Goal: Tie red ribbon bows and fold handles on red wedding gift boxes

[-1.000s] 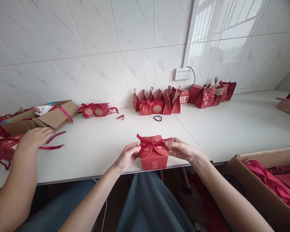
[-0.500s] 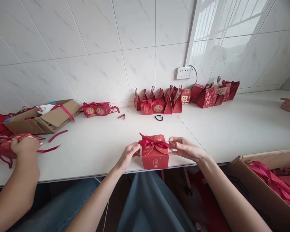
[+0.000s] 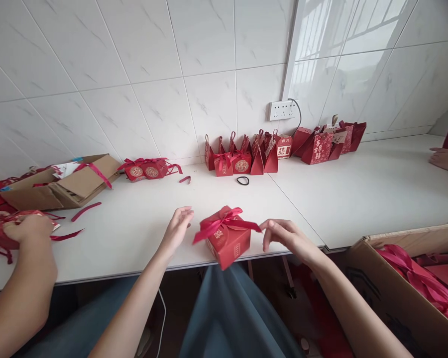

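A red gift box with gold print sits turned at an angle near the table's front edge. A pink-red ribbon is tied in a bow on its top, both tails spread sideways. My left hand is off to the box's left, fingers loosely extended, holding nothing. On the other side, my right hand has bent, parted fingers. Its index fingertip is right at the end of the right ribbon tail; whether it touches is unclear.
Several small red gift boxes line the wall, with red bags to their right. A cardboard box and a co-worker's hand are at left. Another open carton stands front right. A black hair tie lies mid-table.
The gift box has turned from square-on to an angle. My left hand has let go of the bow and moved left and away. My right hand has stayed near the ribbon's right end.
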